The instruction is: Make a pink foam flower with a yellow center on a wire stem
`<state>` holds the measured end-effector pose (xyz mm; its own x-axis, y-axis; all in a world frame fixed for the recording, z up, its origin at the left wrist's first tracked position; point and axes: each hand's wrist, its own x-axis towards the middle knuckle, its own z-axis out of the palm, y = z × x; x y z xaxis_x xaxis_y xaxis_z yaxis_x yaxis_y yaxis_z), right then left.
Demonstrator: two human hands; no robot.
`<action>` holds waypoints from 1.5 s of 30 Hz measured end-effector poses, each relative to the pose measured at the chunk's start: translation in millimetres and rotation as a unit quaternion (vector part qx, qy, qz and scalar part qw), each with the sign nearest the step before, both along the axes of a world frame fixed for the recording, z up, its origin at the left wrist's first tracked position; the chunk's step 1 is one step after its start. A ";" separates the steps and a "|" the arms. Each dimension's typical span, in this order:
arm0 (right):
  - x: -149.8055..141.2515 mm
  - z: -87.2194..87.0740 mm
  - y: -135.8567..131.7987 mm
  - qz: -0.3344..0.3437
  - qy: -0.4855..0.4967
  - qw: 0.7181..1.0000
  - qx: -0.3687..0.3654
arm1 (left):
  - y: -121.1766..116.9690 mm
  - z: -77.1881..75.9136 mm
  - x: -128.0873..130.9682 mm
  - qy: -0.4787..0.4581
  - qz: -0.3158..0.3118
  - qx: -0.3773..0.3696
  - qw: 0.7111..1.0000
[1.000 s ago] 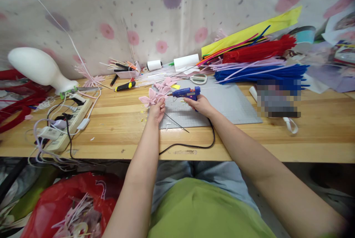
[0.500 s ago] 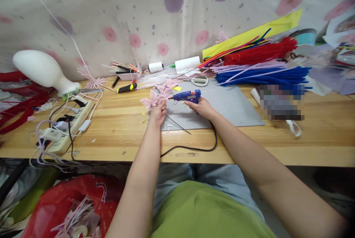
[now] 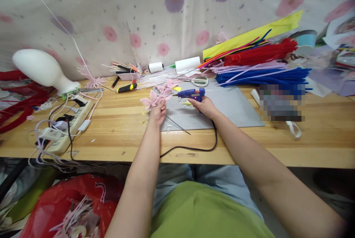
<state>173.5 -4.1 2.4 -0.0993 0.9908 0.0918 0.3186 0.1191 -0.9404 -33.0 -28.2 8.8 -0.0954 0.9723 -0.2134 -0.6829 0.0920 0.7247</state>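
Note:
Pink fuzzy flowers [image 3: 152,100] on a thin dark stem [image 3: 177,124] are pinched in my left hand [image 3: 158,113], over the left edge of the grey cutting mat [image 3: 235,110]. My right hand [image 3: 206,106] is wrapped round the grip of a blue hot glue gun [image 3: 191,93], its nozzle pointing left at the flowers with a small gap between. A clear glue stick juts from the gun's back, and a small light glows on its side. Small yellow pieces [image 3: 187,103] lie on the mat just under the gun.
Scissors [image 3: 200,81] lie at the mat's back edge, beside blue, lilac and red pipe cleaners [image 3: 263,77]. A black cord [image 3: 191,149] loops in front. To the left are a yellow-black utility knife [image 3: 127,87], a power strip [image 3: 69,128] and a white foam head form [image 3: 41,69].
The glue gun in my right hand has drawn back slightly to the right, away from the flowers, uncovering the yellow pieces. My left hand has barely moved.

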 end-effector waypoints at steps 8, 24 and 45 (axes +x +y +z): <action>12.6 4.0 8.5 -0.069 0.022 0.997 -0.009 | 0.7 -1.1 -1.8 -0.019 -0.003 -0.003 1.000; 63.7 -16.1 76.1 -0.175 -0.145 0.973 0.037 | 11.6 62.4 0.2 0.042 -0.053 0.009 0.998; 49.3 -5.6 61.5 -0.054 -0.185 0.981 0.017 | 11.6 83.1 -7.8 0.162 -0.210 -0.061 0.962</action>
<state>222.7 57.5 -3.3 -0.0276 0.9943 0.1029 0.6492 0.0961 -0.7545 -40.8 -16.6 91.9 0.2195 0.9092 -0.3538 -0.3063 0.4085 0.8598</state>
